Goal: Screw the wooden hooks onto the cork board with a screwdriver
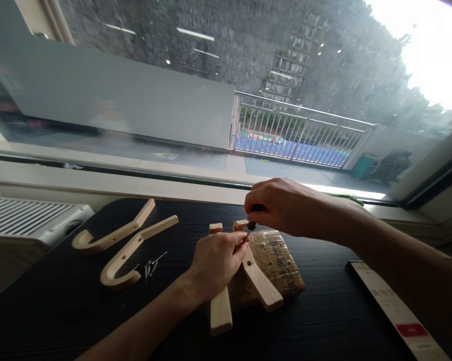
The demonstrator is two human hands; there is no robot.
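My right hand [280,205] is closed around a screwdriver [251,226], whose shaft points down and left. Its tip meets the closed fingers of my left hand [214,258], over a pale wooden hook [263,288]. Whatever the left thumb and forefinger pinch there is hidden. This hook leans on a block wrapped in brown tape [282,258], and a hole shows in its face. Under my left hand runs a second wooden piece [221,311], its middle covered.
Two more wooden hooks [113,240] [126,250] lie at the left of the black table [165,331], beside several loose screws [150,268]. A phone [391,306] lies at the right, partly under my forearm. Behind are a window ledge [195,192] and, left, a white radiator [33,215].
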